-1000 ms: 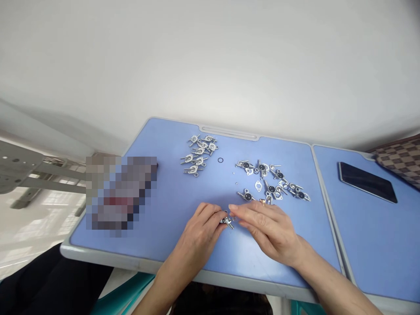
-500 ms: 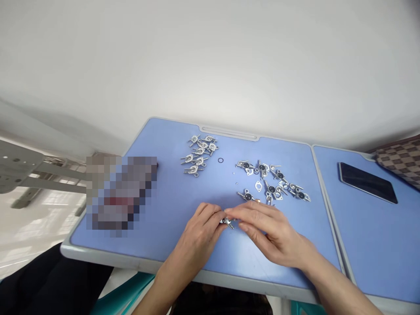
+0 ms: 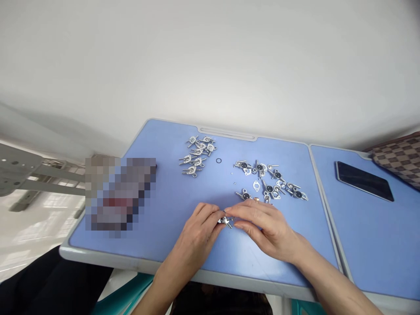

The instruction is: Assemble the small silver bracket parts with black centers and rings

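Note:
My left hand is closed on a small metal valve with thin pipe-like stems, just above the front part of the blue table. The right hand comes in from the other side, its index fingertip against the top of the valve and its thumb apart below. Fingers cover much of the part. Behind the right hand lie several valve bodies with black round faces, along with loose plates and levers. A group of silver valves with plates on them sits farther back on the left.
A dark ring lies between the two groups. A blurred-out object is at the table's left edge. On the adjoining blue table are a black phone and a checkered bag. A wall rises behind.
The view has shifted slightly. Both hands stay at the same valve, with only a slight change in the right fingers.

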Demonstrator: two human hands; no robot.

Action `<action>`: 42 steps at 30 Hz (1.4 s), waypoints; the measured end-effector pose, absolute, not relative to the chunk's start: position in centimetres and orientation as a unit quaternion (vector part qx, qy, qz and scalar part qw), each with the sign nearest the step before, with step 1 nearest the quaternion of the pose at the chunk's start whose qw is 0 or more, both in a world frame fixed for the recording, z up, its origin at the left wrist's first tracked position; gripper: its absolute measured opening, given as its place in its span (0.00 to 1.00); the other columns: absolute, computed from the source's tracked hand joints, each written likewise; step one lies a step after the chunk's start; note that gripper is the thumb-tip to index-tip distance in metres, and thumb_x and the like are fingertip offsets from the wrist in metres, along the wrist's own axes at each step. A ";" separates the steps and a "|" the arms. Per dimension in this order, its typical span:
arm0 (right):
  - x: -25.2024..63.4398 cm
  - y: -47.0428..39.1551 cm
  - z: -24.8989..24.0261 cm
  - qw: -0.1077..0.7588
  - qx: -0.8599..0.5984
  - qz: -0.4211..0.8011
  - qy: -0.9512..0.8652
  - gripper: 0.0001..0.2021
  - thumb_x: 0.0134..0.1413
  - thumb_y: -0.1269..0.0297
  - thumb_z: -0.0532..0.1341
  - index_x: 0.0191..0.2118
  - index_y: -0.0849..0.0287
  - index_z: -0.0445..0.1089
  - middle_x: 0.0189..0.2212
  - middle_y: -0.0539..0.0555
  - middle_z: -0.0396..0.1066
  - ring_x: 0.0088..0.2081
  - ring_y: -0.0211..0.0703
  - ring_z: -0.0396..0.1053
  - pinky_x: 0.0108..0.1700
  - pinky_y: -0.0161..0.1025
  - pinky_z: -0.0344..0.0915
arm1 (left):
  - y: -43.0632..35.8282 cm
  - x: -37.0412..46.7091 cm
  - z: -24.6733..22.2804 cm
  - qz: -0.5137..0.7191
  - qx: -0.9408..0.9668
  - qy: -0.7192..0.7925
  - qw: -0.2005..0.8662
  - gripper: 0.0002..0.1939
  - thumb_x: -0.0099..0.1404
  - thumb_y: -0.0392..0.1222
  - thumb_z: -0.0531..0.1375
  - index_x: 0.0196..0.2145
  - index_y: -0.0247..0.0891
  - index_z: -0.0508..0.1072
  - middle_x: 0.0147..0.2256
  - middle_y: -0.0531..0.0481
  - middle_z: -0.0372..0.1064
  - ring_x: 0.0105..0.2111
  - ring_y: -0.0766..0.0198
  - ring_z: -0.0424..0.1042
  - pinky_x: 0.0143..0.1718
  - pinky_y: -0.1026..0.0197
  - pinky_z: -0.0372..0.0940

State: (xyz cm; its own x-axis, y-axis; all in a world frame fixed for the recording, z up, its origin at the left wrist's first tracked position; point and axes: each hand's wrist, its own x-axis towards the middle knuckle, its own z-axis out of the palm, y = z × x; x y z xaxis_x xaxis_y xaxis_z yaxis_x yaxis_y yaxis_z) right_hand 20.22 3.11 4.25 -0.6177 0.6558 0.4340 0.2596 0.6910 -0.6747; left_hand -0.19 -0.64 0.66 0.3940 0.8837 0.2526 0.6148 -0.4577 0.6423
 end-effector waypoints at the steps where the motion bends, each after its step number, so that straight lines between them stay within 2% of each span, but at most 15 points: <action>1: 20.3 3.2 4.3 0.342 -0.264 0.295 -0.852 0.17 0.66 0.71 0.53 0.58 0.56 0.62 0.42 0.54 0.75 0.41 0.39 0.73 0.41 0.39 0.72 | -0.6 -0.2 0.7 0.291 0.802 0.467 0.232 0.12 0.71 0.33 0.53 0.49 0.41 0.70 0.39 0.48 0.68 0.39 0.61 0.67 0.41 0.57 0.67; 4: 20.2 3.2 4.2 0.343 -0.268 0.290 -0.852 0.12 0.66 0.70 0.53 0.53 0.57 0.66 0.37 0.53 0.76 0.36 0.39 0.73 0.37 0.39 0.71 | -0.6 -0.2 0.7 0.291 0.804 0.466 0.229 0.10 0.71 0.34 0.53 0.47 0.40 0.70 0.39 0.48 0.68 0.39 0.61 0.66 0.41 0.58 0.67; 9: 19.8 3.3 4.0 0.373 -0.291 0.247 -0.845 0.04 0.63 0.65 0.61 0.40 0.58 0.70 0.29 0.51 0.75 0.29 0.38 0.70 0.31 0.36 0.67 | -0.6 -0.1 1.0 0.278 0.808 0.471 0.218 0.08 0.71 0.33 0.53 0.44 0.39 0.71 0.39 0.47 0.68 0.39 0.61 0.66 0.40 0.58 0.67; 13: 20.6 3.6 4.4 0.417 -0.339 0.304 -0.787 0.03 0.61 0.65 0.61 0.39 0.57 0.71 0.31 0.52 0.76 0.32 0.39 0.73 0.36 0.38 0.70 | -0.6 -0.2 1.1 0.284 0.816 0.471 0.178 0.07 0.70 0.34 0.54 0.43 0.39 0.71 0.38 0.47 0.70 0.38 0.61 0.68 0.38 0.58 0.67; 17: 22.1 4.5 4.3 0.543 -0.425 0.352 -0.633 0.03 0.62 0.63 0.60 0.38 0.57 0.68 0.28 0.50 0.71 0.29 0.38 0.70 0.33 0.37 0.69 | -0.6 -0.1 0.7 0.279 0.820 0.485 0.120 0.05 0.69 0.37 0.56 0.41 0.39 0.72 0.37 0.48 0.71 0.36 0.60 0.69 0.38 0.58 0.65; 19: 22.7 5.1 4.1 0.578 -0.436 0.357 -0.590 0.05 0.64 0.61 0.57 0.39 0.56 0.66 0.26 0.48 0.67 0.27 0.37 0.68 0.31 0.37 0.68 | -0.6 -0.1 0.6 0.270 0.821 0.495 0.087 0.05 0.69 0.41 0.58 0.41 0.39 0.72 0.34 0.49 0.71 0.35 0.60 0.69 0.36 0.58 0.64; 21: 23.2 5.7 4.0 0.578 -0.446 0.367 -0.576 0.06 0.65 0.60 0.54 0.41 0.56 0.65 0.25 0.47 0.64 0.26 0.37 0.67 0.31 0.37 0.67 | -0.6 -0.1 0.5 0.271 0.821 0.499 0.059 0.11 0.68 0.47 0.59 0.42 0.38 0.72 0.31 0.50 0.71 0.32 0.60 0.69 0.33 0.58 0.62; 25: 24.1 6.3 4.0 0.507 -0.485 0.380 -0.603 0.06 0.64 0.62 0.53 0.43 0.55 0.64 0.23 0.44 0.60 0.24 0.35 0.62 0.27 0.34 0.61 | -0.9 -0.1 0.6 0.304 0.804 0.503 0.083 0.18 0.66 0.55 0.59 0.45 0.38 0.71 0.24 0.54 0.68 0.25 0.64 0.68 0.31 0.60 0.62; 28: 24.6 6.5 4.2 0.391 -0.522 0.361 -0.667 0.07 0.62 0.64 0.53 0.42 0.55 0.67 0.24 0.45 0.61 0.22 0.34 0.58 0.25 0.32 0.56 | -1.1 -0.3 0.9 0.316 0.785 0.511 0.149 0.14 0.70 0.50 0.55 0.46 0.39 0.71 0.24 0.55 0.70 0.26 0.64 0.69 0.32 0.61 0.64; 31: 24.8 6.7 4.3 0.289 -0.534 0.315 -0.730 0.08 0.59 0.67 0.54 0.40 0.56 0.70 0.26 0.47 0.67 0.23 0.34 0.60 0.27 0.33 0.56 | -1.3 -0.4 1.2 0.306 0.776 0.506 0.220 0.13 0.71 0.44 0.52 0.49 0.40 0.69 0.26 0.54 0.72 0.29 0.64 0.72 0.32 0.62 0.65; 36: 25.8 7.5 4.6 0.252 -0.557 0.235 -0.755 0.10 0.59 0.68 0.54 0.40 0.58 0.72 0.34 0.51 0.74 0.26 0.35 0.63 0.33 0.36 0.58 | -1.4 -0.3 1.9 0.271 0.790 0.437 0.333 0.13 0.72 0.42 0.51 0.51 0.40 0.68 0.31 0.52 0.76 0.36 0.63 0.74 0.43 0.58 0.68; 39: 27.1 7.7 5.3 0.232 -0.570 0.247 -0.748 0.10 0.58 0.67 0.54 0.38 0.58 0.72 0.32 0.51 0.73 0.28 0.36 0.64 0.33 0.35 0.57 | -1.4 -0.4 2.2 0.309 0.773 0.426 0.355 0.12 0.71 0.42 0.52 0.48 0.39 0.71 0.31 0.52 0.76 0.33 0.65 0.74 0.39 0.61 0.69; 42: 28.3 7.3 6.2 0.149 -0.562 0.290 -0.760 0.08 0.56 0.68 0.55 0.34 0.57 0.72 0.30 0.49 0.72 0.29 0.37 0.64 0.32 0.34 0.56 | -1.2 -0.7 2.0 0.389 0.732 0.449 0.334 0.10 0.70 0.41 0.53 0.43 0.38 0.73 0.29 0.52 0.74 0.27 0.67 0.71 0.31 0.64 0.67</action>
State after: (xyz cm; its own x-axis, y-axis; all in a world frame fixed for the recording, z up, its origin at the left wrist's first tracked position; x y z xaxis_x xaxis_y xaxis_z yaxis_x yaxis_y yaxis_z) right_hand 28.35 7.32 6.15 -0.3245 0.9407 -0.0992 0.7675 0.2006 -0.6088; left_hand -0.73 -1.24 1.96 0.2942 0.9168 0.2699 0.3960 -0.3740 0.8387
